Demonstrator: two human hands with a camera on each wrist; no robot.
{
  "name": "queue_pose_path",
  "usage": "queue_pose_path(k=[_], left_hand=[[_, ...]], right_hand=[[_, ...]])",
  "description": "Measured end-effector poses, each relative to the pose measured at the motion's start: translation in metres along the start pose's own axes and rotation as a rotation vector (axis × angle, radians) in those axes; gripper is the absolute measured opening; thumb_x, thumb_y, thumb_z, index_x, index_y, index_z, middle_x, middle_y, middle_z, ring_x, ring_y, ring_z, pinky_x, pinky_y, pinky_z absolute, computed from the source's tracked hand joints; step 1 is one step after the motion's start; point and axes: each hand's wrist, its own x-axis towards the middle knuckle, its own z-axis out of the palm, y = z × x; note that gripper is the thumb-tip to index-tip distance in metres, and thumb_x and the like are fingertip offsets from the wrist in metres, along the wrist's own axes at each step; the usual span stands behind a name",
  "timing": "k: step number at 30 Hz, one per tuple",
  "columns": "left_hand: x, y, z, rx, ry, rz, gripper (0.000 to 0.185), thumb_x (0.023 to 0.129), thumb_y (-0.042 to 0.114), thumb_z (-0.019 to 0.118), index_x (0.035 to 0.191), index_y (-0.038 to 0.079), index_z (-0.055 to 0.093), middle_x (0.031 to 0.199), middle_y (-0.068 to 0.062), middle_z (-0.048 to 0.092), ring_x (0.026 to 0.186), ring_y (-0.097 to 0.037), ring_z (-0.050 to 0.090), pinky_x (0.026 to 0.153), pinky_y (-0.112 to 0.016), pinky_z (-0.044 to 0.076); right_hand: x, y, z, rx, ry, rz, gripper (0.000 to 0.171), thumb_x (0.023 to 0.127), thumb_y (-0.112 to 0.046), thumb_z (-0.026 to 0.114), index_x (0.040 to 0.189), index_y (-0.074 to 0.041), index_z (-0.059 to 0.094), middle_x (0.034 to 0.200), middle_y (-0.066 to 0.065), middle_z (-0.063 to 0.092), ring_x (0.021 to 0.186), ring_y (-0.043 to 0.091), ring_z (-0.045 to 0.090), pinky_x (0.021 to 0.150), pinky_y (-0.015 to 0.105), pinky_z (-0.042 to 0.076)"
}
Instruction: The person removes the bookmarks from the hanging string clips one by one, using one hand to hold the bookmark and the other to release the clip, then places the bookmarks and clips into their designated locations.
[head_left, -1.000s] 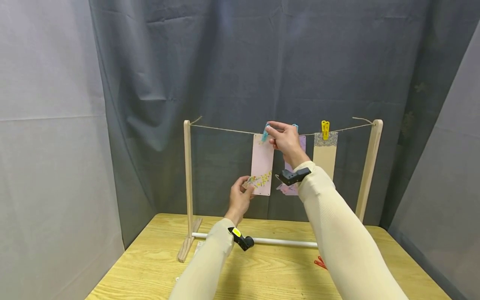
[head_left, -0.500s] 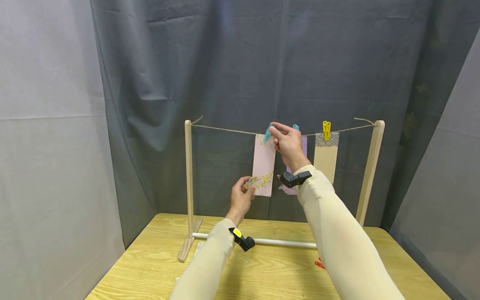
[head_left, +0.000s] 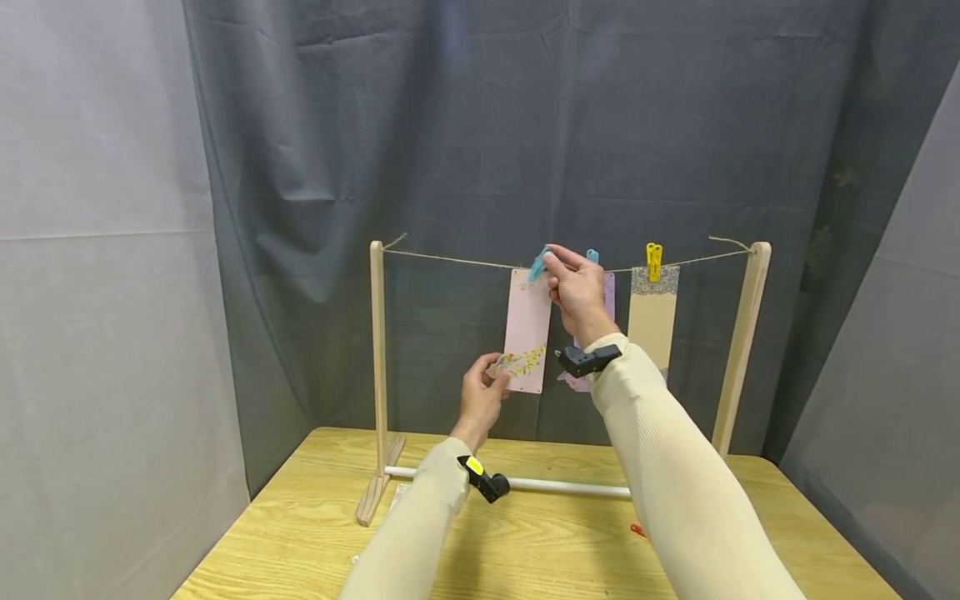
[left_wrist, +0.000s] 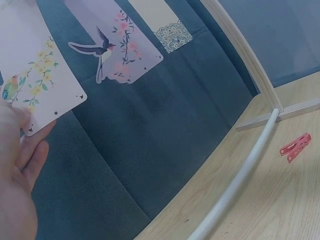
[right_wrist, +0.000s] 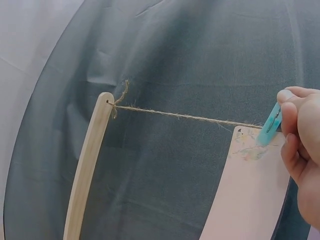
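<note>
A pale pink card (head_left: 527,321) with yellow blossoms and a small bird hangs upright at the twine (head_left: 450,260). My left hand (head_left: 482,398) pinches its lower left edge, thumb in front and fingers behind, as the left wrist view shows. With thumb and fingertips, my right hand (head_left: 579,293) pinches a light blue clothespin (right_wrist: 270,125). The pin slants across the card's top edge at the twine; whether it clamps both, I cannot tell. Partly behind my right hand hangs a lilac card (left_wrist: 112,47) with a swallow, under another blue clothespin (head_left: 592,256).
A cream lace-patterned card (head_left: 652,325) hangs from a yellow clothespin (head_left: 654,262) on the right. Wooden posts (head_left: 378,358) hold the twine, joined by a white rod (head_left: 555,485) low over the table (head_left: 525,550). A red clothespin (left_wrist: 296,147) lies on the tabletop.
My right hand has shifted slightly to the right, and the blue clothespin in it leans over more. The left hand keeps its grip on the pink card, almost still.
</note>
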Motion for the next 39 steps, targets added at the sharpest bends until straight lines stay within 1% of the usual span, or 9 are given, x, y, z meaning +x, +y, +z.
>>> queue_pose_path(k=[9,15,21,23,26,28,30,35,39], left_hand=[[-0.0004,-0.0001,-0.0003,-0.003,-0.005,-0.011,0.031,0.102,-0.001,0.062,0.131,0.007,0.065,0.103,-0.017,0.066,0.09,-0.031,0.068,0.085,-0.053,0.057],[-0.0007,-0.0017,-0.0003,-0.003,-0.006,0.013,0.03,0.101,-0.002,0.062,0.13,0.005,0.065,0.102,-0.018,0.066,0.089,-0.033,0.068,0.082,-0.049,0.059],[0.0016,-0.0029,0.0009,-0.021,-0.002,0.029,0.03,0.099,-0.004,0.063,0.129,0.003,0.066,0.102,-0.019,0.067,0.09,-0.037,0.068,0.08,-0.049,0.059],[0.0018,-0.0029,0.0005,-0.026,0.004,0.035,0.031,0.099,-0.004,0.063,0.129,0.003,0.065,0.103,-0.021,0.067,0.092,-0.04,0.068,0.08,-0.051,0.059],[0.0009,0.0021,0.0002,-0.033,0.002,0.037,0.031,0.1,-0.007,0.06,0.13,-0.002,0.063,0.105,-0.028,0.066,0.095,-0.047,0.066,0.083,-0.059,0.056],[0.0012,0.002,-0.0004,-0.044,-0.002,0.038,0.031,0.1,-0.007,0.059,0.131,-0.003,0.063,0.107,-0.029,0.065,0.097,-0.048,0.065,0.084,-0.063,0.055],[0.0014,0.0025,-0.0004,-0.04,-0.003,0.033,0.03,0.1,-0.007,0.06,0.13,-0.002,0.063,0.106,-0.029,0.066,0.097,-0.046,0.066,0.084,-0.061,0.056],[0.0029,-0.0016,0.0004,-0.022,0.002,0.023,0.029,0.1,-0.003,0.063,0.127,0.005,0.067,0.101,-0.016,0.069,0.088,-0.027,0.068,0.078,-0.043,0.059],[0.0038,-0.0005,0.0003,-0.02,0.004,0.02,0.029,0.1,-0.003,0.062,0.127,0.007,0.067,0.1,-0.011,0.069,0.087,-0.021,0.067,0.077,-0.041,0.059]], right_hand=[[-0.0017,-0.0016,0.0023,0.069,0.029,-0.015,0.03,0.1,-0.008,0.069,0.13,-0.003,0.07,0.086,0.005,0.068,0.05,0.0,0.051,0.043,0.015,0.04],[-0.0023,0.0003,0.004,0.105,0.059,-0.021,0.032,0.1,-0.008,0.069,0.132,-0.003,0.069,0.09,0.005,0.068,0.05,0.0,0.051,0.044,0.014,0.039],[-0.0034,0.0011,0.0055,0.177,0.096,-0.026,0.031,0.1,-0.007,0.068,0.131,-0.003,0.07,0.092,0.005,0.067,0.05,0.0,0.05,0.043,0.015,0.039],[-0.0032,0.0006,0.0064,0.185,0.102,-0.031,0.031,0.1,-0.007,0.069,0.13,-0.004,0.07,0.094,0.005,0.068,0.049,0.0,0.05,0.042,0.014,0.039],[-0.0026,-0.0011,0.0071,0.189,0.108,-0.039,0.03,0.1,-0.008,0.069,0.129,-0.004,0.071,0.097,0.006,0.069,0.049,-0.001,0.05,0.042,0.014,0.04],[-0.0026,-0.0024,0.0073,0.196,0.107,-0.04,0.03,0.1,-0.007,0.069,0.129,-0.004,0.071,0.097,0.006,0.069,0.048,-0.001,0.05,0.041,0.014,0.04],[-0.0022,-0.0029,0.007,0.201,0.106,-0.04,0.03,0.1,-0.008,0.069,0.129,-0.004,0.071,0.098,0.006,0.069,0.048,0.0,0.05,0.041,0.014,0.04],[-0.0022,-0.0024,0.0062,0.214,0.104,-0.033,0.028,0.1,-0.008,0.069,0.128,-0.005,0.072,0.101,0.007,0.07,0.049,0.0,0.05,0.041,0.014,0.039],[-0.0021,-0.0031,0.0066,0.227,0.092,-0.041,0.028,0.1,-0.008,0.068,0.128,-0.005,0.071,0.102,0.007,0.07,0.05,0.0,0.05,0.042,0.014,0.039]])
